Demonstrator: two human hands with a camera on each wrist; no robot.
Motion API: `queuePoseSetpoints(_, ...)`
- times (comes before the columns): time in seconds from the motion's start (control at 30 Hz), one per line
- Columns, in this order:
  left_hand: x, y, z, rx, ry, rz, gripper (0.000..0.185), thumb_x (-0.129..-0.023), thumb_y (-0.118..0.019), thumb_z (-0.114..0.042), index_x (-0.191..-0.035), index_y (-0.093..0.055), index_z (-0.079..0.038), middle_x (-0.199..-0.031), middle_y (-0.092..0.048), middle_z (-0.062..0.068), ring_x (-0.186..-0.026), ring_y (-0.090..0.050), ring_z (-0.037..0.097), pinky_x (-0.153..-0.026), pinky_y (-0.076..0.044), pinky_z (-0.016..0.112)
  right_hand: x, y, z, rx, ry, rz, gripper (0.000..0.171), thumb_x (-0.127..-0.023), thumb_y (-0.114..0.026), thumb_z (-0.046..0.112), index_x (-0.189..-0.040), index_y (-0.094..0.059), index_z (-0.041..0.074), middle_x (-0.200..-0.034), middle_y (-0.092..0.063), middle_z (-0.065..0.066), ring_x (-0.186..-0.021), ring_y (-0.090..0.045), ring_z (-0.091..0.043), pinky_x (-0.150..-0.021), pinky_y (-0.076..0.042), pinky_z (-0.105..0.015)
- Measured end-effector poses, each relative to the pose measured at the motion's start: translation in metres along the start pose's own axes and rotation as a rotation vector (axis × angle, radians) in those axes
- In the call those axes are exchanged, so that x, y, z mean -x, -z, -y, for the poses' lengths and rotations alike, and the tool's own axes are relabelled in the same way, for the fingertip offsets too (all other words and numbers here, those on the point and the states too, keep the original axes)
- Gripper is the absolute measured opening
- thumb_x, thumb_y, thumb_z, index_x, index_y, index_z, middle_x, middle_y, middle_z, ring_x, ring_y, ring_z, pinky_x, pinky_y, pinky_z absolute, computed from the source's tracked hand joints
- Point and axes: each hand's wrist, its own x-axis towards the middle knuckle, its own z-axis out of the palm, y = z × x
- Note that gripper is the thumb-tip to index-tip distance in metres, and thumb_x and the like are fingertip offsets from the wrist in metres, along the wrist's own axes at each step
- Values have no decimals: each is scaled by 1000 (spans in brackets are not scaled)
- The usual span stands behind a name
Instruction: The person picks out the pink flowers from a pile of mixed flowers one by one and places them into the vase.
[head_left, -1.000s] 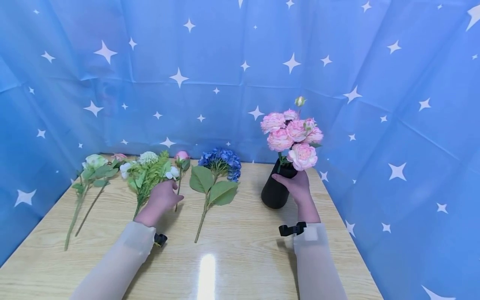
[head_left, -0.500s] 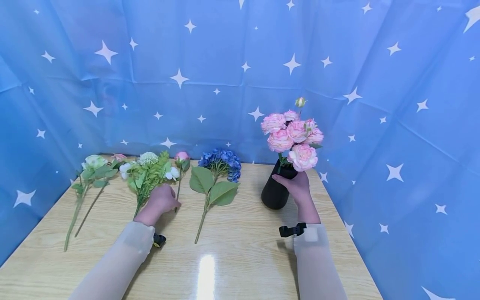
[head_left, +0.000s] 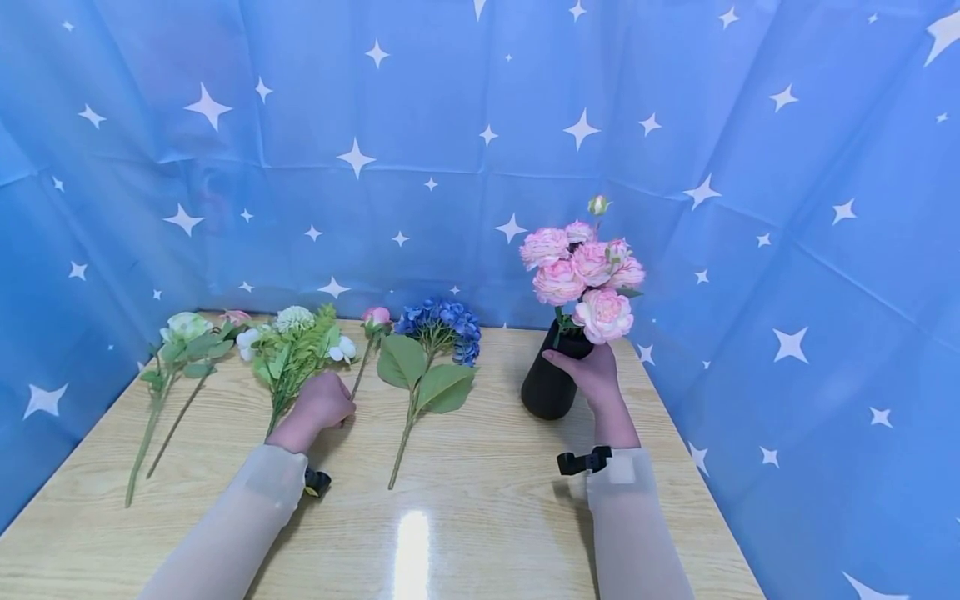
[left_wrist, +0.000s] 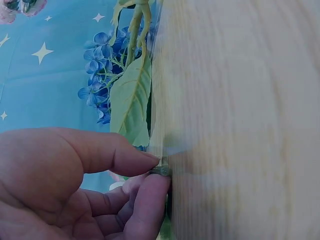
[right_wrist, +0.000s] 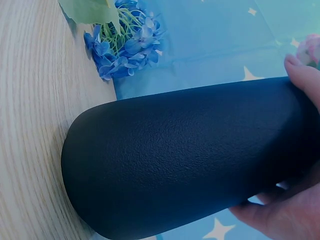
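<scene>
Shown nearest are two pale translucent sleeves, extended over a light wood-grain surface (head_left: 480, 467). The left hand (head_left: 321, 404) is closed in a pinch: in the left wrist view the thumb and forefinger (left_wrist: 150, 185) are seen pressed together on the thin green stem of a single pink rosebud (head_left: 376, 317), low against the surface. The bud itself lies beyond that hand, towards the backdrop. The right hand (head_left: 594, 375) is curled round the neck of a matt black tapered vase (head_left: 551, 387), which is held upright on the surface; a bunch of pink ruffled peonies (head_left: 585, 271) stands in it above the hand.

Between the two hands a blue hydrangea spray with broad green leaves (head_left: 431, 350) lies flat. Just outside the left hand a green fern-and-white-blossom bunch (head_left: 296, 346) is laid, and further out a pale green rose stem (head_left: 176, 350). Behind everything a blue star-printed cloth (head_left: 450, 125) is hung.

The step in hand is judged to be the picking up of the rosebud stem while the vase is steadied. The next move would call for the stem to be lifted clear of the neighbouring leaves and its cut end guided into the narrow vase mouth beside the peonies.
</scene>
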Motion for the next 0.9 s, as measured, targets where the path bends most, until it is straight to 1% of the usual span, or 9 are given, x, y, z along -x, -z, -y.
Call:
queuePoseSetpoints(0.23, 0, 1, 0, -8, 14, -3, 52, -93, -62, -8, -46, -45, -20, -42, -48, -4, -37, -38, 10, -48, -34, 24, 2, 0, 2, -18, 13, 10, 101, -88, -88, 21, -168, -26, 14, -171, -35, -13, -159, -33, -33, -130, -31, -55)
queuePoseSetpoints(0.37, 1, 3, -1, -12, 8, -5, 52, -94, -62, -10, -47, -45, -20, -42, -47, -5, -38, -40, 10, -49, -38, 26, 4, 1, 4, -41, 20, 17, 101, -89, -87, 19, -168, -25, 14, -172, -33, -13, -160, -32, -32, -130, -31, -55)
queuePoseSetpoints(0.47, 2, 4, -2, -12, 0, -17, 49, -94, -61, -10, -49, -43, -20, -43, -44, -7, -39, -39, 11, -50, -38, 27, 4, 3, 4, -73, 20, 26, 99, -90, -86, 14, -168, -26, 12, -171, -33, -14, -159, -32, -33, -130, -30, -55)
queuePoseSetpoints(0.53, 2, 4, -3, -14, -7, -42, 44, -94, -62, -10, -55, -45, -19, -48, -42, -6, -44, -40, 13, -53, -38, 28, 4, 5, 3, -77, 19, 36, 97, -90, -85, 13, -167, -26, 10, -171, -34, -15, -159, -32, -34, -130, -29, -56)
queuePoseSetpoints(0.63, 3, 4, -4, -19, -15, -89, 29, -94, -65, -12, -68, -52, -15, -64, -49, -2, -57, -46, 18, -61, -41, 32, 4, 9, 2, -60, 17, 58, 95, -91, -83, 12, -167, -27, 9, -171, -33, -17, -160, -31, -35, -130, -31, -55)
queuePoseSetpoints(0.7, 4, 4, -6, -15, -19, -112, 17, -95, -65, -12, -79, -58, -11, -76, -56, 4, -67, -52, 21, -68, -45, 36, 3, 14, 1, -75, 23, 80, 92, -93, -81, 9, -167, -26, 9, -172, -33, -17, -160, -31, -34, -127, -36, -51)
queuePoseSetpoints(0.77, 5, 4, -8, -2, -16, -122, 6, -95, -64, -12, -90, -64, -9, -90, -65, 8, -76, -57, 23, -74, -49, 39, 3, 19, -1, -127, 42, 101, 89, -94, -78, 2, -167, -27, 9, -172, -33, -14, -160, -32, -31, -122, -43, -40)
queuePoseSetpoints(0.83, 5, 4, -9, 17, -14, -119, 7, -95, -64, -13, -97, -67, -6, -99, -68, 12, -79, -59, 24, -77, -52, 41, 2, 24, -3, -206, 73, 118, 82, -94, -73, -6, -164, -33, 9, -168, -38, -12, -156, -35, -27, -115, -47, -28)
queuePoseSetpoints(0.9, 5, 4, -10, 38, -18, -114, 12, -96, -61, -11, -103, -68, -4, -102, -68, 14, -79, -59, 25, -78, -52, 41, 0, 30, -6, -285, 99, 130, 74, -93, -69, -13, -157, -42, 13, -160, -46, -5, -149, -42, -22, -105, -51, -20)
